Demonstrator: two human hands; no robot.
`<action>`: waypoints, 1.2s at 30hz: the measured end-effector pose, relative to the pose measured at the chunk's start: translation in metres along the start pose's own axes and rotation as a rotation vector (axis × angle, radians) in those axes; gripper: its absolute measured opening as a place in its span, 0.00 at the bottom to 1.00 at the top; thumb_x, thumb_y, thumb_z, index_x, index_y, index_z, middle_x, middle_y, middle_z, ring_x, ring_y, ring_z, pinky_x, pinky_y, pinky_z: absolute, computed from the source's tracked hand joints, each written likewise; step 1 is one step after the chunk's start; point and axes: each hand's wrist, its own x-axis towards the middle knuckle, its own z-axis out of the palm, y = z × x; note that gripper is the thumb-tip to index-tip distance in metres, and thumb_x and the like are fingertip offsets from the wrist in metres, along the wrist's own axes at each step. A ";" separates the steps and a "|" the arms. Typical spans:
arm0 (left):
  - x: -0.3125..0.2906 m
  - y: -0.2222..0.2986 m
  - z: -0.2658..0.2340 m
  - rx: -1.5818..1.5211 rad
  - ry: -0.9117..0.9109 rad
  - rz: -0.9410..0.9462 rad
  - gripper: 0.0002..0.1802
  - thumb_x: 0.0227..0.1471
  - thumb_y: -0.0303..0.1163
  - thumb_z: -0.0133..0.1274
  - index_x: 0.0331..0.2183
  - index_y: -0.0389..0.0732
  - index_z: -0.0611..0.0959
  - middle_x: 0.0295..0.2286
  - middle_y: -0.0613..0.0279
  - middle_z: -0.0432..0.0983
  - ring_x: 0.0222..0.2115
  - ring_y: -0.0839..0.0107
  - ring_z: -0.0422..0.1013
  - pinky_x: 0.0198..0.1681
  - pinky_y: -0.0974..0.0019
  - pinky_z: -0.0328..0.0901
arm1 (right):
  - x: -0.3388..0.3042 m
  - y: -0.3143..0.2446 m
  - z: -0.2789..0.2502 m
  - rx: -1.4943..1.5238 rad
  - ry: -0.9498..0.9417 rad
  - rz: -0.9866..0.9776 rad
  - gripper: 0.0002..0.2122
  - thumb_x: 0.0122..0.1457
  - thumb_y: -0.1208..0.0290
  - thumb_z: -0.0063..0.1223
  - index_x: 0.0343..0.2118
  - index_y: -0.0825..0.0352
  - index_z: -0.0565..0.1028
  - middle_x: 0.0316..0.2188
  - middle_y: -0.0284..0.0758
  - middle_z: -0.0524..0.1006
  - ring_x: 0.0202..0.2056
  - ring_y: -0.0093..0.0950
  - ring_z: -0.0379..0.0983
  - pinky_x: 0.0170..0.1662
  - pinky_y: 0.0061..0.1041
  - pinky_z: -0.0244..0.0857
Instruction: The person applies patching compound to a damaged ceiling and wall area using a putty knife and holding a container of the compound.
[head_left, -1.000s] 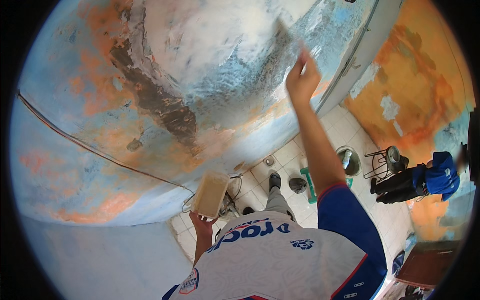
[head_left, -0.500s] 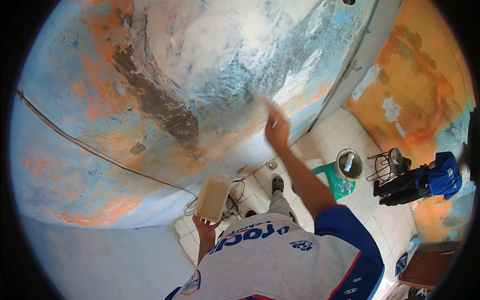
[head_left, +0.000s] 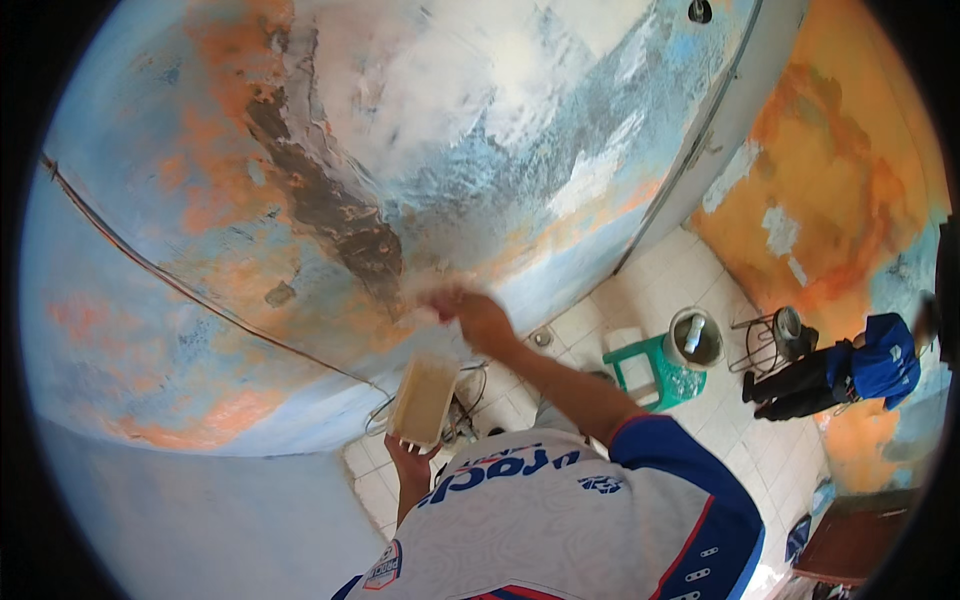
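My left hand (head_left: 410,460) is closed on the near end of a shallow, beige rectangular tray (head_left: 424,402), held out in front of my body by the wall. Beyond the tray, my right hand (head_left: 482,322) is raised close to the wall with its fingers bent round a small tool (head_left: 438,302). Motion smears that tool, so its kind does not show; a reddish part sticks out at the fingers. The wall (head_left: 340,225) carries patches of white filler, worn blue and orange paint, and a dark bare strip running down toward my right hand.
A green plastic stool (head_left: 655,365) bears a grey bucket (head_left: 697,338) with a white cylindrical thing inside. Further right, a person in blue (head_left: 885,360) stands by a metal stool (head_left: 758,335). A cable (head_left: 190,300) runs along the wall. Light tiles cover the floor (head_left: 740,400).
My right hand has swung left and down from the wall's blue-and-white patch to beside the tray. My left hand and the tray have hardly moved.
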 end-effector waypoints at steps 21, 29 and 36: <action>0.005 0.007 0.012 0.024 -0.021 0.034 0.40 0.56 0.62 0.44 0.63 0.52 0.59 0.62 0.54 0.52 0.61 0.51 0.56 0.51 0.32 0.64 | 0.131 0.018 -0.087 -0.660 0.623 -0.195 0.26 0.56 0.82 0.49 0.60 0.69 0.69 0.55 0.46 0.75 0.57 0.48 0.71 0.49 0.39 0.68; -0.001 -0.003 0.002 0.037 -0.029 0.039 0.41 0.56 0.63 0.44 0.63 0.51 0.59 0.61 0.53 0.53 0.60 0.51 0.58 0.48 0.33 0.66 | 0.087 0.013 -0.116 -0.400 0.753 -0.105 0.23 0.56 0.84 0.50 0.57 0.69 0.73 0.53 0.49 0.77 0.49 0.48 0.76 0.53 0.40 0.69; 0.003 -0.008 -0.016 0.011 -0.002 0.055 0.40 0.56 0.60 0.47 0.63 0.53 0.58 0.61 0.53 0.53 0.61 0.45 0.56 0.49 0.27 0.64 | 0.207 -0.020 -0.207 -0.581 0.845 -0.202 0.23 0.56 0.83 0.50 0.57 0.68 0.74 0.51 0.49 0.77 0.52 0.48 0.75 0.51 0.39 0.70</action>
